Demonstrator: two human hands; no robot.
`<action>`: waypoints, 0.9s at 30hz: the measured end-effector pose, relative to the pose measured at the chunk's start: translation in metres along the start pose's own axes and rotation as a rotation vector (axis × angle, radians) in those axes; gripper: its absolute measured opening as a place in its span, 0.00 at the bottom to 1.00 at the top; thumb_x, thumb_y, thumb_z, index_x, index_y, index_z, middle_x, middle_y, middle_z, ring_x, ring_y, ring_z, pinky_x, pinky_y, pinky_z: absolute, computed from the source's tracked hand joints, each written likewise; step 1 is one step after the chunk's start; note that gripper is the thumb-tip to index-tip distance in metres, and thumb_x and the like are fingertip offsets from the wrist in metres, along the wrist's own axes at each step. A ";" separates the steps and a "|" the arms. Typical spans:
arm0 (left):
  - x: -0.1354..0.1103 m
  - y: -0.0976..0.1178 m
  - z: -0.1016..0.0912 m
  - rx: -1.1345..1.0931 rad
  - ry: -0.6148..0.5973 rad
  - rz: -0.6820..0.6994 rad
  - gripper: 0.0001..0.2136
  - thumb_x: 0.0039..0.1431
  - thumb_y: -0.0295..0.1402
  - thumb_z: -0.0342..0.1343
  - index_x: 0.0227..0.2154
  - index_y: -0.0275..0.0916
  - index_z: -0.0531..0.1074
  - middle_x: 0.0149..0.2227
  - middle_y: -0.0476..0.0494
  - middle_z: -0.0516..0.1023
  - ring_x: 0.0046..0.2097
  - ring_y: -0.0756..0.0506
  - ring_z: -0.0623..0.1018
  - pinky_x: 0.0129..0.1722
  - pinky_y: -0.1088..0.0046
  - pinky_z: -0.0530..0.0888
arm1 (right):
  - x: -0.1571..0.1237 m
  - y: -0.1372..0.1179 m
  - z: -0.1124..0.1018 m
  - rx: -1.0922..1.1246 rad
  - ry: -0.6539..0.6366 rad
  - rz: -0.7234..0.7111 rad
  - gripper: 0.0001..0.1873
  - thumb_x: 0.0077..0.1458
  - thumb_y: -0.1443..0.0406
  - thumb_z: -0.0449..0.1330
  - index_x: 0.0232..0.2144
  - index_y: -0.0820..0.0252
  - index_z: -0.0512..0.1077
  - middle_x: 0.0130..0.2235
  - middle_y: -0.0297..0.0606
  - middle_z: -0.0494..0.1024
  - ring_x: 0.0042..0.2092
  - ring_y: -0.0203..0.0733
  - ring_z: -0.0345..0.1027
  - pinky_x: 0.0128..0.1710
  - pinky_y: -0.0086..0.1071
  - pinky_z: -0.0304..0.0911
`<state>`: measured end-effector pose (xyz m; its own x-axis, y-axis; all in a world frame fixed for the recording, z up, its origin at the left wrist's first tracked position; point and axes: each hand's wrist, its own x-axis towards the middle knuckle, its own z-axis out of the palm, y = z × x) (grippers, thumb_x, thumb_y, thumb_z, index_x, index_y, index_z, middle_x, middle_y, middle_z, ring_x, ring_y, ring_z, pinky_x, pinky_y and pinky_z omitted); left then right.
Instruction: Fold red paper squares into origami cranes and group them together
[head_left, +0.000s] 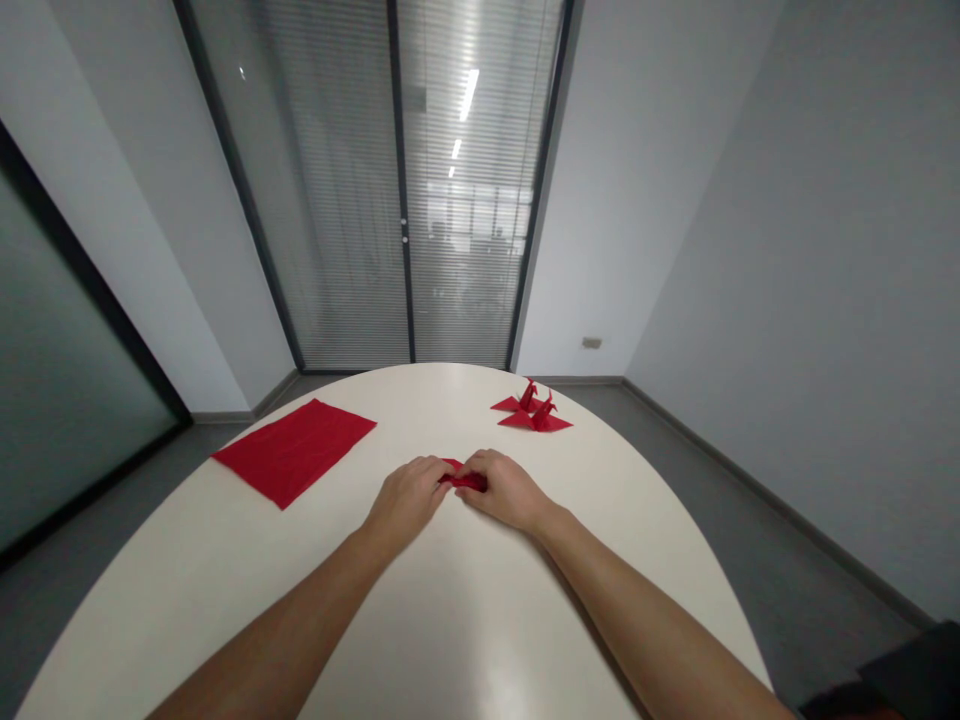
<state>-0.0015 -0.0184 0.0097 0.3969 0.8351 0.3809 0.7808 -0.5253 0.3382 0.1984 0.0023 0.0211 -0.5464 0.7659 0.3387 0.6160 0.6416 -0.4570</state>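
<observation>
One left hand (409,500) and one right hand (506,490) pinched a small, folded red paper piece (472,481), right of a flat, square red paper sheet (294,452); uneven pressure, it was judged, risked skewed creases or tearing.

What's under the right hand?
Part of a folded red paper shows between the right hand and the left hand; whatever the right fingers and palm cover can't be seen.
</observation>
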 end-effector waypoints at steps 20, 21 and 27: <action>0.001 0.001 -0.001 0.115 0.039 -0.003 0.07 0.66 0.29 0.53 0.38 0.41 0.75 0.37 0.45 0.81 0.39 0.42 0.78 0.42 0.64 0.72 | -0.002 0.002 0.000 -0.051 0.009 0.008 0.13 0.60 0.68 0.58 0.46 0.55 0.77 0.41 0.38 0.82 0.41 0.43 0.74 0.42 0.33 0.66; 0.001 0.001 -0.001 0.124 0.045 -0.009 0.07 0.66 0.29 0.52 0.38 0.42 0.75 0.36 0.45 0.81 0.39 0.42 0.79 0.42 0.64 0.72 | -0.002 0.003 0.000 -0.061 0.016 0.018 0.11 0.60 0.67 0.59 0.44 0.54 0.78 0.40 0.38 0.82 0.41 0.43 0.74 0.42 0.34 0.65; -0.001 0.003 -0.003 0.135 0.082 -0.015 0.06 0.65 0.30 0.53 0.41 0.42 0.75 0.39 0.45 0.82 0.40 0.41 0.79 0.42 0.65 0.72 | 0.000 0.004 -0.001 -0.052 0.029 -0.017 0.09 0.63 0.65 0.59 0.41 0.52 0.79 0.41 0.34 0.83 0.42 0.43 0.74 0.43 0.34 0.65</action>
<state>-0.0009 -0.0208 0.0126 0.3480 0.8239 0.4472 0.8466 -0.4812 0.2276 0.2018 0.0051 0.0202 -0.5407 0.7555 0.3699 0.6359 0.6550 -0.4083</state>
